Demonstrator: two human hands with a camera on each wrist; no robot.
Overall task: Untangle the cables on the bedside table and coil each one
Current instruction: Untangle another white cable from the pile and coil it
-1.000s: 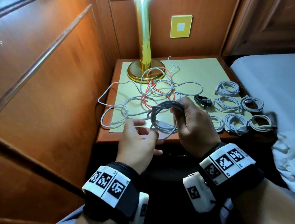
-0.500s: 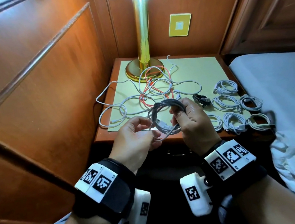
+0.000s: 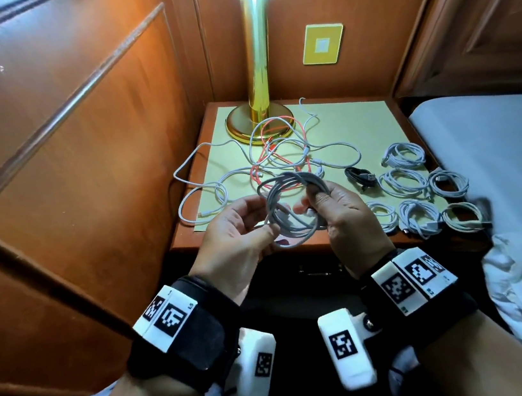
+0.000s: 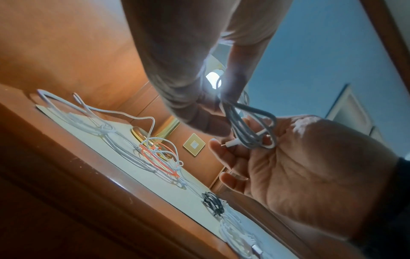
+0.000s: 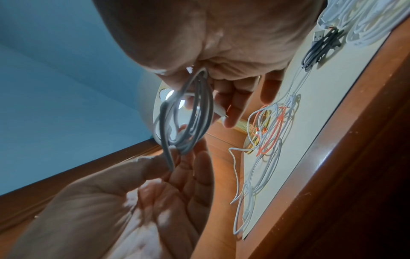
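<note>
**Grey cable half-coiled between both hands above the table's front edge**

I see my right hand [image 3: 346,216] pinching the top of a grey cable coil [image 3: 291,207], thumb and fingers curled round the bunched loops, with a white plug end poking out by the fingertips. My left hand [image 3: 238,234] sits at 9 o'clock of the coil, palm up, thumb and forefinger closing on the cable's lower strand; the remaining fingers lie loosely spread. The coil hangs in the air, just over the near rim of the bedside table [image 3: 191,237].

Behind it, at 12 o'clock, a loose tangle of white cables [image 3: 281,158] lies on the pale mat, knotted through an orange cable [image 3: 266,150] and reaching the brass lamp base [image 3: 259,121]. At 2 o'clock from my hands a small black coil [image 3: 361,178] rests on the mat. Further toward 3 o'clock lie six white coils [image 3: 419,189] in two rows, close together, near the table's right edge beside the bed [image 3: 497,147].
</note>
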